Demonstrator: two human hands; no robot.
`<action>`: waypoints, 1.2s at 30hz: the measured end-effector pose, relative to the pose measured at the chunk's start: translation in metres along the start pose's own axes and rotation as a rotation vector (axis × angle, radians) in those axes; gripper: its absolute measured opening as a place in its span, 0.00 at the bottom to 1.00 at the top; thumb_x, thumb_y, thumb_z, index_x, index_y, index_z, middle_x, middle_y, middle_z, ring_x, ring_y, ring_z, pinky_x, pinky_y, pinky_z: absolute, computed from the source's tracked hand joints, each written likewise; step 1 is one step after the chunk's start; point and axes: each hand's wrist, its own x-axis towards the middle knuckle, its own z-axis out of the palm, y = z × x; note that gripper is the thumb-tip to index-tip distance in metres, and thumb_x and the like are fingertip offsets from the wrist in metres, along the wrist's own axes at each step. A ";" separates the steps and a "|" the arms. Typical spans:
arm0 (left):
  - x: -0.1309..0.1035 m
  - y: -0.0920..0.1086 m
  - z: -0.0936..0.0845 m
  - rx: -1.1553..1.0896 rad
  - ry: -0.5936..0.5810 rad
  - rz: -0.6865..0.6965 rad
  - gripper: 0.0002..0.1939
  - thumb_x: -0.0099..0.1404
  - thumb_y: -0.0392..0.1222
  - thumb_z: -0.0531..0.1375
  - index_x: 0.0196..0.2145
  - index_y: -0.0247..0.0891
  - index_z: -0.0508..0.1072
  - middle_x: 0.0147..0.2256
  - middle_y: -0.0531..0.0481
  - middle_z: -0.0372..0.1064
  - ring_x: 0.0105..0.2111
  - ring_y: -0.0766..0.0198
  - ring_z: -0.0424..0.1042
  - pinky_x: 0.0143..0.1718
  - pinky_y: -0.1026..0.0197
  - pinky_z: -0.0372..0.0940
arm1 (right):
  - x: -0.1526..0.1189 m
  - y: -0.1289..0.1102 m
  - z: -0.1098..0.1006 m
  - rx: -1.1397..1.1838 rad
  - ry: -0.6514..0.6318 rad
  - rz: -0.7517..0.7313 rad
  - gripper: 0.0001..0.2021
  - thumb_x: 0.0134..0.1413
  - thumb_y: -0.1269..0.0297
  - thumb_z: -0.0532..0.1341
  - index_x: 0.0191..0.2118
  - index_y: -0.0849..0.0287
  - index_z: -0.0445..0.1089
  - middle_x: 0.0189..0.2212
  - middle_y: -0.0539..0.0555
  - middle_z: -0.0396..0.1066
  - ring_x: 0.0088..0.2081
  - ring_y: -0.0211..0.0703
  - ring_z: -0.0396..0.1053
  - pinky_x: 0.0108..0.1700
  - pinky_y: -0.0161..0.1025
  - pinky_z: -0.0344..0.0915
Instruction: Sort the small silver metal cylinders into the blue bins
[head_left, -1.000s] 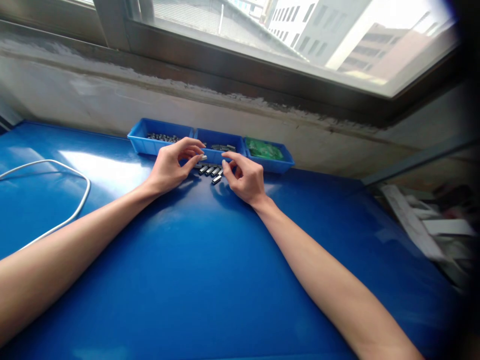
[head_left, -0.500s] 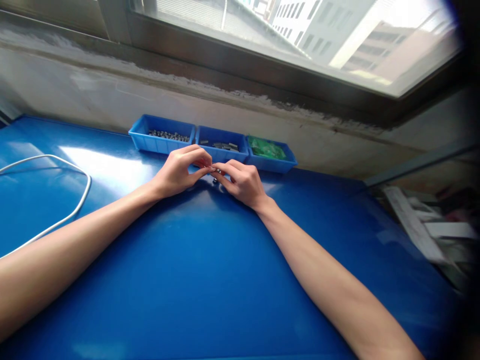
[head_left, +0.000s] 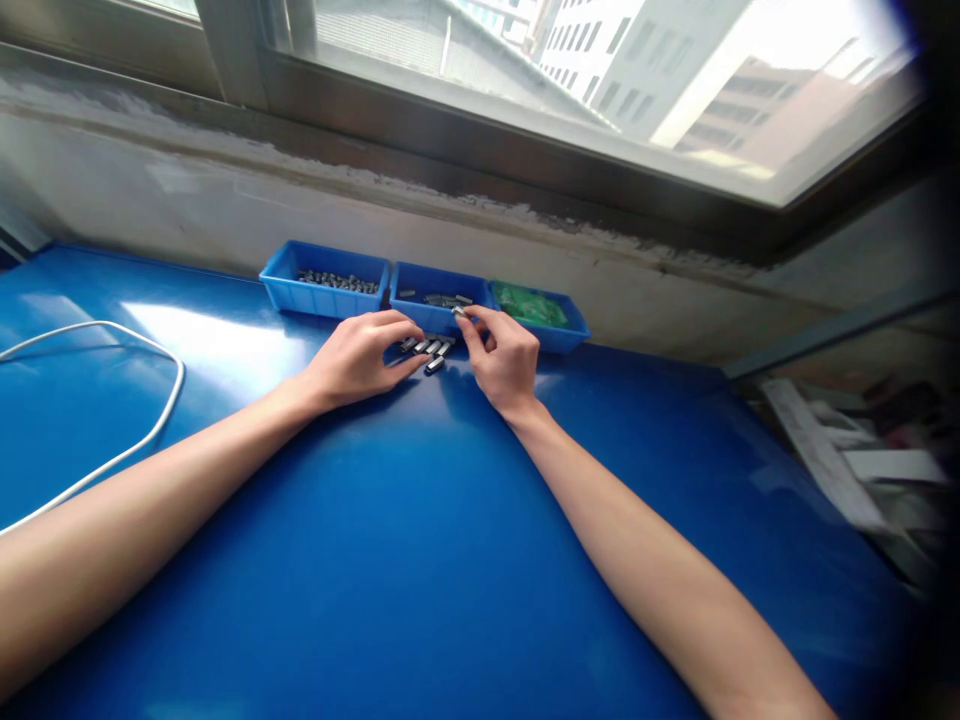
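Several small silver metal pieces (head_left: 435, 366) lie together on the blue table (head_left: 420, 560), in front of the middle bin. My left hand (head_left: 366, 358) is beside them on the left, thumb and fingers apart, with nothing held between them. To the right, my right hand (head_left: 501, 355) pinches one small metal piece (head_left: 458, 312) between thumb and fingertips, at the front edge of the middle blue bin (head_left: 427, 318). More metal pieces lie inside that bin.
On the left, a blue bin (head_left: 300, 297) holds many small metal parts. Green plastic packaging (head_left: 532, 305) fills the right bin (head_left: 562, 340). A white cable (head_left: 178, 375) curves over the table's left side. A wall and window (head_left: 525, 130) stand behind.
My hands, together before, are now apart. My right hand has moved right and up with a metal piece in its fingertips. My left fingers have opened, and the pieces on the table now show.
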 end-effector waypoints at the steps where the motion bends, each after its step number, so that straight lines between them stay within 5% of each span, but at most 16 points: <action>1: -0.001 -0.001 0.002 0.031 -0.042 0.038 0.13 0.69 0.47 0.64 0.45 0.37 0.80 0.45 0.43 0.80 0.42 0.56 0.79 0.46 0.58 0.71 | 0.001 0.001 0.000 -0.013 0.016 0.059 0.15 0.69 0.54 0.60 0.45 0.57 0.80 0.34 0.55 0.81 0.34 0.45 0.78 0.38 0.38 0.69; 6: -0.001 -0.007 0.005 0.098 -0.174 0.190 0.13 0.73 0.47 0.61 0.47 0.39 0.82 0.50 0.43 0.79 0.48 0.53 0.78 0.51 0.53 0.70 | 0.005 0.002 -0.001 -0.047 -0.048 0.240 0.17 0.69 0.51 0.58 0.49 0.56 0.80 0.24 0.52 0.78 0.28 0.47 0.76 0.36 0.39 0.68; 15: 0.002 0.000 0.000 0.092 -0.248 0.301 0.18 0.75 0.47 0.58 0.58 0.42 0.76 0.58 0.43 0.73 0.54 0.52 0.71 0.57 0.50 0.66 | 0.007 -0.001 -0.002 0.018 -0.191 0.277 0.22 0.70 0.51 0.54 0.57 0.56 0.77 0.24 0.53 0.78 0.29 0.49 0.77 0.37 0.41 0.70; 20: 0.004 0.004 0.000 0.118 -0.329 0.355 0.14 0.76 0.47 0.56 0.46 0.41 0.81 0.52 0.45 0.78 0.54 0.51 0.71 0.53 0.51 0.65 | 0.007 -0.003 -0.002 0.008 -0.170 0.246 0.19 0.69 0.51 0.55 0.50 0.55 0.79 0.24 0.52 0.77 0.28 0.46 0.75 0.36 0.39 0.67; 28: 0.000 0.001 0.000 0.112 -0.206 0.281 0.13 0.76 0.42 0.56 0.44 0.39 0.80 0.43 0.46 0.81 0.38 0.61 0.78 0.44 0.59 0.67 | 0.006 -0.002 -0.002 0.063 -0.156 0.238 0.19 0.69 0.52 0.55 0.49 0.55 0.79 0.23 0.50 0.76 0.27 0.44 0.74 0.34 0.38 0.66; 32: -0.002 0.001 0.002 0.084 -0.199 0.236 0.13 0.76 0.42 0.56 0.46 0.41 0.80 0.48 0.46 0.80 0.42 0.60 0.80 0.47 0.60 0.69 | 0.006 -0.001 -0.001 0.082 -0.133 0.222 0.19 0.68 0.51 0.55 0.48 0.56 0.79 0.23 0.51 0.76 0.27 0.45 0.74 0.33 0.39 0.67; 36: -0.002 0.000 0.003 -0.049 -0.074 0.110 0.12 0.74 0.43 0.58 0.49 0.39 0.80 0.47 0.44 0.80 0.44 0.60 0.80 0.48 0.61 0.72 | 0.005 -0.002 -0.002 0.092 -0.105 0.207 0.19 0.69 0.52 0.55 0.48 0.56 0.79 0.23 0.50 0.76 0.26 0.44 0.74 0.35 0.39 0.69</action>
